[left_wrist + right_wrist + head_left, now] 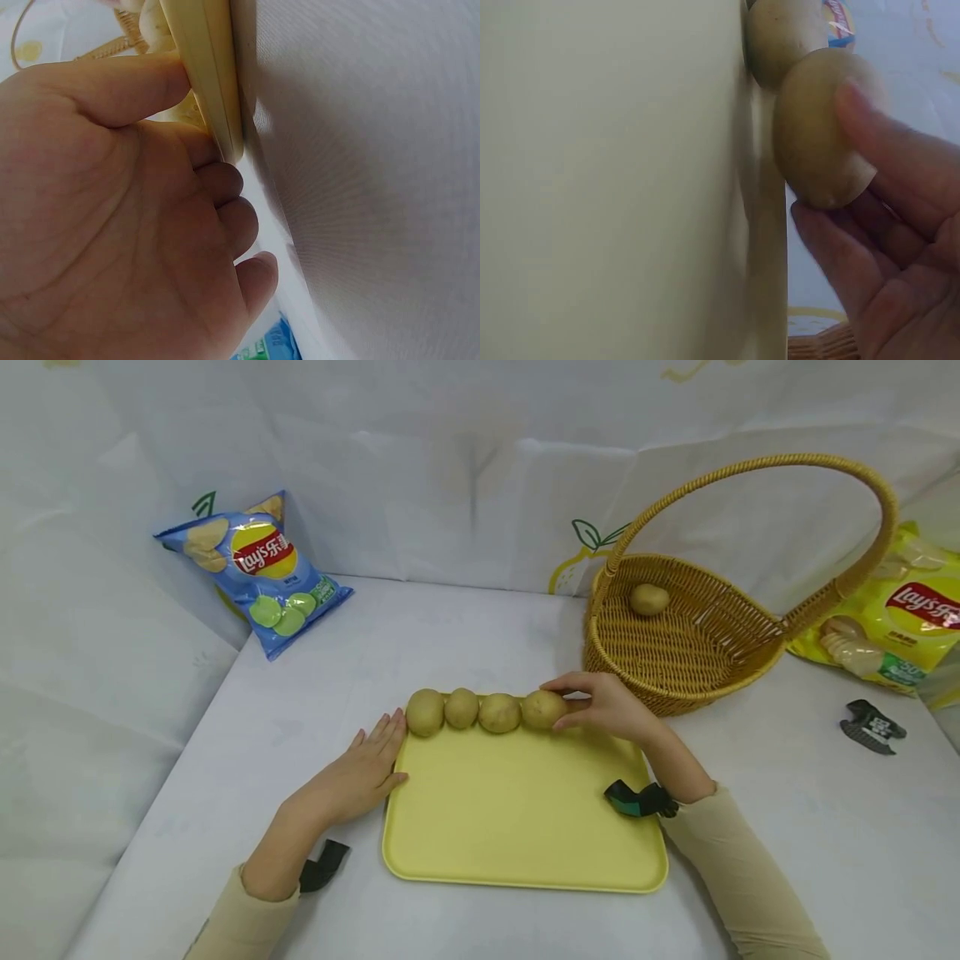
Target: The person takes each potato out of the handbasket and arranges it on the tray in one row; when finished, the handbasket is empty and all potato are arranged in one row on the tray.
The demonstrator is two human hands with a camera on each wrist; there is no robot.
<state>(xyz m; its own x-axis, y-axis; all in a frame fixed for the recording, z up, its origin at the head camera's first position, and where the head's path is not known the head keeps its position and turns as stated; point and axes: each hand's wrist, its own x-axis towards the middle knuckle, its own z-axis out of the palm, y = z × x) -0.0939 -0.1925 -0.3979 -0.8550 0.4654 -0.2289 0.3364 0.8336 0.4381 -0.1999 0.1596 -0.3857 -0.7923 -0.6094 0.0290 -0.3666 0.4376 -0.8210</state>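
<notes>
Several potatoes stand in a row along the far edge of a yellow tray (517,810). At the row's right end, my right hand (611,706) holds a potato (543,710) between thumb and fingers. That potato (817,131) sits beside its neighbour (780,37) in the right wrist view. My left hand (358,781) lies at the tray's left side with fingers extended, the thumb reaching over the rim. In the left wrist view, the left thumb and fingertips (225,184) are right at the tray's edge (206,75).
A wicker basket (675,652) with a tall handle stands behind the tray to the right, one potato (648,600) inside. A blue chip bag (262,564) leans at the back left, a yellow one (892,610) at the right. A black object (872,727) lies on the right.
</notes>
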